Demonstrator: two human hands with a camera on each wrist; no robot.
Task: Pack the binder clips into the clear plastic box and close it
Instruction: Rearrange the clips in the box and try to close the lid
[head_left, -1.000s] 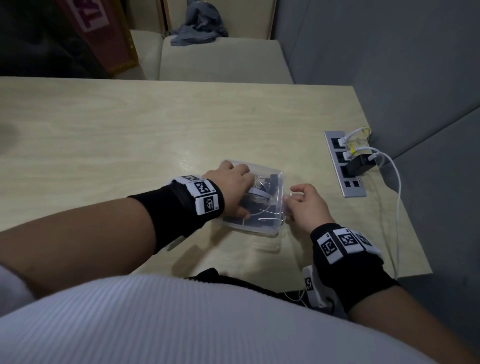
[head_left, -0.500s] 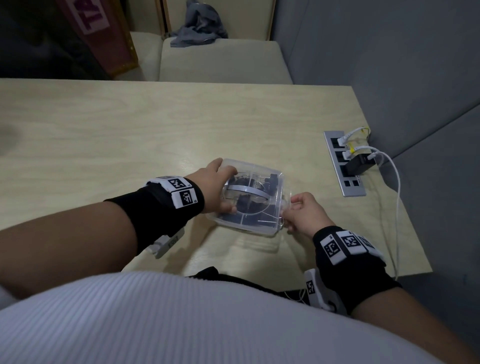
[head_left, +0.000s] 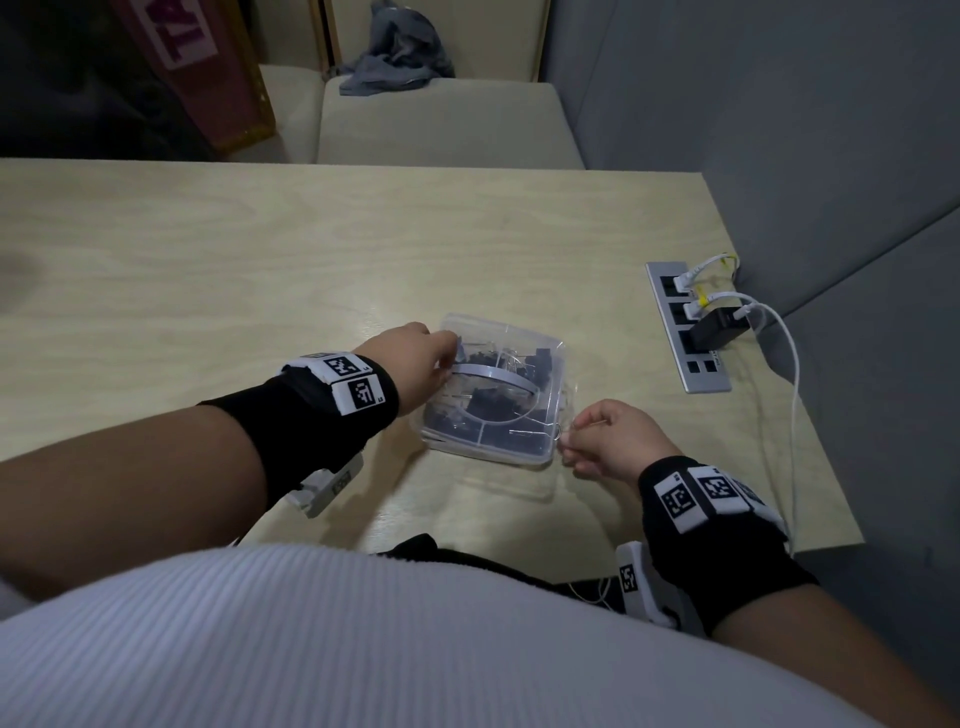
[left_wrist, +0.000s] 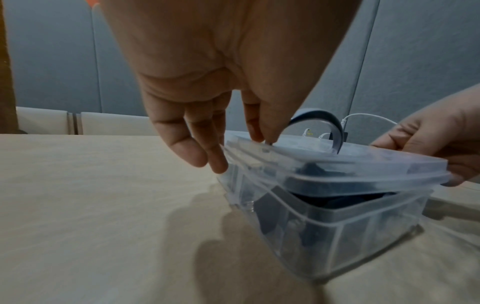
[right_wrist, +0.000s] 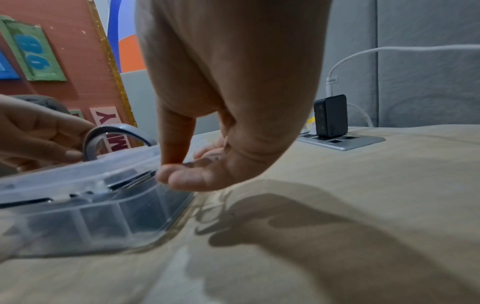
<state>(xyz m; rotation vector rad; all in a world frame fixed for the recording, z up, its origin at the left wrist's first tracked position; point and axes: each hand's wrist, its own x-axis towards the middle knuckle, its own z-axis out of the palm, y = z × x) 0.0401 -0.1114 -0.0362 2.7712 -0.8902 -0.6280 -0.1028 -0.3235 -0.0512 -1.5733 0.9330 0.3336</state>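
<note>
On the counter (head_left: 260, 249), near its front edge, stands the clear plastic box (head_left: 493, 452), its lid (left_wrist: 337, 164) resting slightly raised above the rim on the near side. Dark binder clips (head_left: 488, 402) fill the compartments; their count and outlines cannot be made out through the plastic. The left hand (head_left: 410, 364) pinches one end of the grey handle (head_left: 493, 375) on the lid, its remaining fingers (left_wrist: 192, 152) lying against the box's left edge. The right hand (head_left: 618, 441) pinches the lid's right edge between thumb and curled fingers; whether a latch sits under this grip cannot be told. The fingertips of both hands are largely hidden in the head view. A red board (head_left: 192, 67) behind the counter bears cut-off letters, "TA" legible; the right wrist view shows "Y" and "08" on it. A black charger (head_left: 719, 328) is plugged into the socket strip (head_left: 696, 374); its marking is unreadable.
</note>
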